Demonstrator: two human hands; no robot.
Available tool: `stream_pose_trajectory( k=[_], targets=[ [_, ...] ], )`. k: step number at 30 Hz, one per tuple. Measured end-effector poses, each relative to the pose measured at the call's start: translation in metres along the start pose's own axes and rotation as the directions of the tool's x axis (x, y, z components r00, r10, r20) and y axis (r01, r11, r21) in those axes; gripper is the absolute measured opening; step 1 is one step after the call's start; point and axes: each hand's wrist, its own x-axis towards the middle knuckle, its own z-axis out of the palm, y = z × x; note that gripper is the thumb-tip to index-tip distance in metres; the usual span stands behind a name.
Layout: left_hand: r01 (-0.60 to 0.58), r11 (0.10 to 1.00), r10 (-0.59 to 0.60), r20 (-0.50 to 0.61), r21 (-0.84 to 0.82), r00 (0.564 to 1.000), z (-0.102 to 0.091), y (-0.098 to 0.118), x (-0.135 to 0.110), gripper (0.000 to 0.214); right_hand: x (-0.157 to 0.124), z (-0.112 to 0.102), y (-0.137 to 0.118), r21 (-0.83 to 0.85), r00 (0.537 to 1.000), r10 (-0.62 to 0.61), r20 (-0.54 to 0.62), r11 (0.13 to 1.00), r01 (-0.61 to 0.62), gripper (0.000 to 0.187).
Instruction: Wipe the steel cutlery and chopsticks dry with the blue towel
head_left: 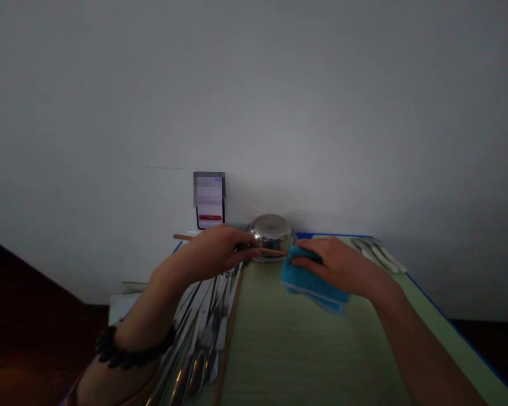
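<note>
My left hand (231,248) pinches a thin wooden stick (273,252) between thumb and fingers. A length of similar wood shows left of that wrist; whether it is the same stick is hidden. In my right hand (332,262) is a folded blue cloth (309,282), closed around or against the stick's right end. Both hands are above the table, just in front of an upturned shiny metal bowl (271,228). Below my left forearm lie several metal knives and forks (205,321), partly covered by the arm.
A phone (210,206) leans upright against the wall behind the table (300,355). Several white-handled utensils (381,254) lie at the back right. A long brown strip (228,344) runs beside the cutlery. Blue edging (461,332) borders the table.
</note>
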Motion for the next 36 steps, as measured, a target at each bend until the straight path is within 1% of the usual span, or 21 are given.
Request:
stream_pose_trajectory(
  k=[2, 4, 7, 10, 12, 14, 15, 16, 17, 19, 21, 22, 23, 24, 25, 26, 28, 29, 31, 33, 36],
  targets=[
    [-0.015, 1.000, 0.016, -0.020, 0.017, 1.000, 0.000, 0.007, 0.004, 0.028, 0.001, 0.001, -0.003, -0.014, 1.000, -0.027, 0.001, 1.000, 0.027, 0.024],
    [-0.020, 1.000, 0.020, -0.022, -0.003, 1.000, 0.001, 0.008, 0.005, 0.028, 0.001, 0.001, -0.003, -0.008, 0.999, -0.036, -0.004, 0.999, 0.036, 0.023],
    [0.014, 0.999, -0.016, -0.021, -0.052, 1.000, 0.002, -0.005, -0.001, 0.031, -0.001, 0.001, 0.004, 0.029, 1.000, -0.017, -0.008, 0.999, 0.017, 0.023],
    [0.036, 0.996, -0.037, -0.011, -0.087, 0.999, 0.002, -0.022, -0.010, 0.032, -0.004, -0.002, 0.015, 0.048, 1.000, 0.016, -0.013, 0.999, -0.015, 0.027],
    [0.046, 0.995, -0.046, 0.007, -0.093, 0.999, 0.001, -0.029, -0.014, 0.034, -0.005, -0.004, 0.020, 0.069, 0.999, 0.040, -0.024, 0.997, -0.038, 0.030],
    [0.052, 0.994, -0.051, 0.016, -0.095, 0.999, -0.001, -0.030, -0.015, 0.036, -0.004, -0.004, 0.021, 0.144, 0.995, 0.072, -0.068, 0.988, -0.061, 0.032],
    [0.052, 0.994, -0.050, 0.017, -0.101, 0.999, -0.002, -0.029, -0.015, 0.036, -0.003, -0.004, 0.021, 0.205, 0.988, 0.102, -0.119, 0.976, -0.076, 0.032],
    [0.048, 0.992, -0.046, 0.018, -0.114, 0.999, -0.002, -0.027, -0.014, 0.036, -0.001, -0.002, 0.020, 0.281, 0.970, 0.150, -0.192, 0.955, -0.093, 0.032],
    [0.042, 0.990, -0.040, 0.019, -0.136, 0.999, -0.002, -0.026, -0.014, 0.036, 0.000, -0.001, 0.019, 0.370, 0.937, 0.219, -0.272, 0.923, -0.108, 0.032],
    [0.033, 0.980, -0.026, 0.037, -0.197, 0.999, -0.001, -0.024, -0.013, 0.035, 0.002, 0.003, 0.017, 0.542, 0.832, 0.377, -0.406, 0.833, -0.113, 0.032],
    [0.034, 0.965, -0.016, 0.070, -0.259, 0.997, 0.001, -0.025, -0.014, 0.035, 0.003, 0.006, 0.018, 0.641, 0.727, 0.492, -0.479, 0.762, -0.093, 0.033],
    [0.039, 0.959, -0.016, 0.085, -0.280, 0.996, 0.001, -0.026, -0.015, 0.035, 0.003, 0.006, 0.019, 0.664, 0.691, 0.524, -0.498, 0.743, -0.084, 0.032],
    [0.046, 0.955, -0.019, 0.093, -0.292, 0.995, 0.000, -0.028, -0.016, 0.035, 0.004, 0.007, 0.021, 0.682, 0.665, 0.546, -0.509, 0.727, -0.076, 0.031],
    [0.052, 0.953, -0.026, 0.090, -0.300, 0.996, -0.001, -0.029, -0.017, 0.034, 0.004, 0.007, 0.022, 0.708, 0.645, 0.568, -0.510, 0.704, -0.060, 0.030],
    [0.058, 0.952, -0.035, 0.080, -0.302, 0.996, -0.002, -0.029, -0.018, 0.034, 0.006, 0.008, 0.023, 0.748, 0.628, 0.595, -0.502, 0.663, -0.029, 0.028],
    [0.065, 0.951, -0.046, 0.070, -0.302, 0.996, -0.003, -0.029, -0.018, 0.033, 0.008, 0.010, 0.022, 0.799, 0.614, 0.626, -0.482, 0.601, 0.015, 0.028],
    [0.081, 0.948, -0.066, 0.059, -0.308, 0.996, -0.003, -0.024, -0.017, 0.034, 0.014, 0.015, 0.016, 0.890, 0.586, 0.686, -0.431, 0.429, 0.153, 0.028],
    [0.082, 0.946, -0.065, 0.064, -0.314, 0.996, -0.001, -0.020, -0.015, 0.035, 0.017, 0.019, 0.012, 0.915, 0.589, 0.703, -0.400, 0.350, 0.204, 0.030],
    [0.056, 0.939, -0.040, 0.054, -0.338, 0.998, 0.004, -0.009, -0.009, 0.039, 0.024, 0.027, 0.003, 0.929, 0.599, 0.711, -0.368, 0.248, 0.275, 0.032],
    [-0.002, 0.932, 0.029, 0.069, -0.362, 0.997, 0.013, 0.002, -0.001, 0.036, 0.029, 0.034, -0.004, 0.926, 0.590, 0.726, -0.354, 0.184, 0.330, 0.033],
    [0.001, 0.912, 0.048, 0.108, -0.411, 0.993, 0.025, 0.016, 0.007, 0.035, 0.031, 0.039, -0.005, 0.920, 0.550, 0.761, -0.343, 0.154, 0.361, 0.035]
  ],
)
